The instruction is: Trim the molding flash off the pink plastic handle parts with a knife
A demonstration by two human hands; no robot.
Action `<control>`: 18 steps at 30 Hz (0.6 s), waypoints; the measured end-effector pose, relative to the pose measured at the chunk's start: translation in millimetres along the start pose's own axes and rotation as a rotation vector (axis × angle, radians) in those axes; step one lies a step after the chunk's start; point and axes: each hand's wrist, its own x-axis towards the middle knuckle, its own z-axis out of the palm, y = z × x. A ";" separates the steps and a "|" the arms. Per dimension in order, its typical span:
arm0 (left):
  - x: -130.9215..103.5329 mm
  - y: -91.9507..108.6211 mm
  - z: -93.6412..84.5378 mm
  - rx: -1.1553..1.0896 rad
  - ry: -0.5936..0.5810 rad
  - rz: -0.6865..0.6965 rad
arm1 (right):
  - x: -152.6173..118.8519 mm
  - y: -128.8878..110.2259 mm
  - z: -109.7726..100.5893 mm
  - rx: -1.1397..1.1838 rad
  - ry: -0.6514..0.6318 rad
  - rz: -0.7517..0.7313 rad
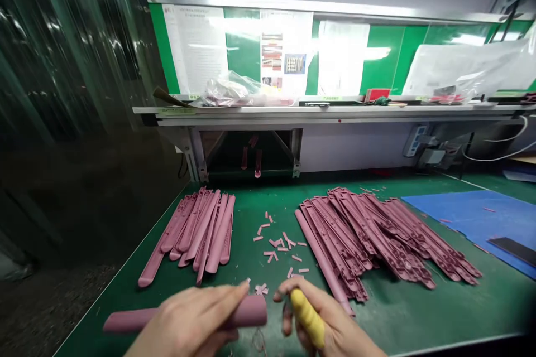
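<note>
My left hand [192, 321] is wrapped round a long pink plastic part [249, 312], which lies crosswise at the front of the table with its broad rounded end toward the right. Just right of that end is my right hand [322, 318], apart from the part. Its fingers are curled, and a yellow wrapping [309, 317] covers what looks like the thumb. Something small and dark may sit between these fingers, too unclear to name. Small pink offcuts [278, 244] lie scattered on the green tabletop beyond my hands.
A pile of similar pink parts [201, 228] lies at left, a bigger pile [368, 234] at right. Behind, a dark chute [251, 159] holds a few pink pieces under a shelf [268, 114]. A blue sheet [469, 212] covers the far right.
</note>
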 end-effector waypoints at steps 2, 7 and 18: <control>4.3 -6.2 -17.8 0.069 -0.075 -0.019 | -3.3 -2.2 2.9 -0.205 0.065 -0.091; 16.9 -6.8 -37.9 0.201 -0.283 0.096 | 6.3 -4.9 13.0 -0.769 0.105 -0.459; 20.1 6.5 -48.1 0.093 -0.191 0.120 | 19.5 -13.3 9.4 -1.067 -0.026 -0.611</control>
